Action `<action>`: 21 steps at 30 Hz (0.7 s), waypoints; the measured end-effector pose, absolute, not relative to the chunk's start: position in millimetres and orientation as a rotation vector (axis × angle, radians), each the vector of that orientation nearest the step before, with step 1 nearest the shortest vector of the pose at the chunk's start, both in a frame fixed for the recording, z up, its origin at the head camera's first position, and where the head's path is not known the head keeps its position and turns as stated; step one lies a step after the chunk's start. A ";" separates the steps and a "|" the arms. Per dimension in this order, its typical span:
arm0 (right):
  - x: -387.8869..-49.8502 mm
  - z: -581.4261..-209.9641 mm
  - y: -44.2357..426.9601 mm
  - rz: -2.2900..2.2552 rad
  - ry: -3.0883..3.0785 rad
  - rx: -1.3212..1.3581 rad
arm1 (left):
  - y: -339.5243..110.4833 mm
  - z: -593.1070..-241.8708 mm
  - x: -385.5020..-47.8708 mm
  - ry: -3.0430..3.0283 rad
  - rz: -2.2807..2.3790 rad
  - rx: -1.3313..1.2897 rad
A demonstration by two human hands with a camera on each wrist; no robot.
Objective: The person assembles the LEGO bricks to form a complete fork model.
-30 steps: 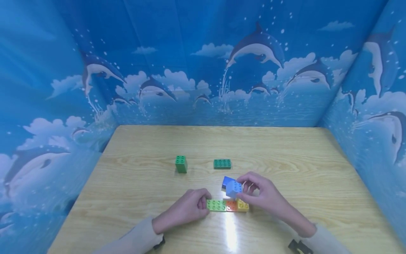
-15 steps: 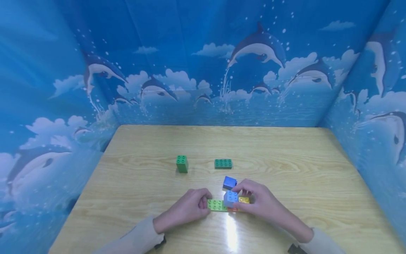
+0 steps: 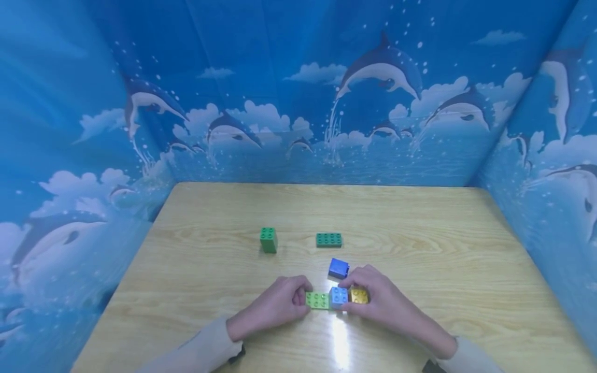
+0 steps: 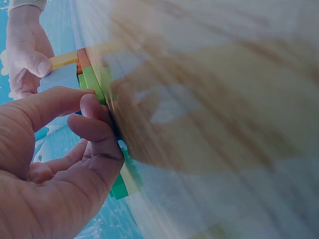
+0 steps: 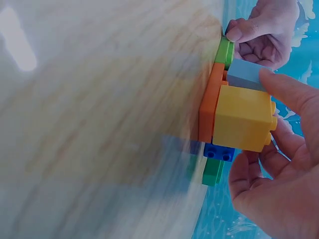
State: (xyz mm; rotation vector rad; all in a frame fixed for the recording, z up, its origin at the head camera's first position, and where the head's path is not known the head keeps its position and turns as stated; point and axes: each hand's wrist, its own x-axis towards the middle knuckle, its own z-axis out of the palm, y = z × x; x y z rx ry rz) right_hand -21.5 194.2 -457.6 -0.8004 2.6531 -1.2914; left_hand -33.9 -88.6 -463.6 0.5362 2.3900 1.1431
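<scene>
My left hand (image 3: 285, 300) pinches the left end of a flat light green brick (image 3: 317, 300) on the table. In the right wrist view, an orange flat brick (image 5: 211, 104) runs on from the green one, with a tall yellow brick (image 5: 242, 118) on top. Between thumb and fingers my right hand (image 3: 380, 295) holds a light blue brick (image 3: 338, 295). This blue brick sits over the joint of the green and orange bricks, left of the yellow one. Some orange studs show beside it in the right wrist view.
Just behind the row, a dark blue brick (image 3: 338, 268) lies on its side. Farther back are a dark green flat brick (image 3: 328, 240) and an upright green block (image 3: 268, 240). A dolphin-print curtain (image 3: 298, 103) surrounds the wooden table (image 3: 224, 207).
My right hand has brought the light blue brick down and slightly left, from above the row onto the green and orange bricks. The left hand keeps its hold on the green brick.
</scene>
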 end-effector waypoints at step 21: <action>-16.8 -447.7 185.3 -1.242 2.684 -0.772 | -87.5 -462.3 -32.9 2.403 1.133 0.569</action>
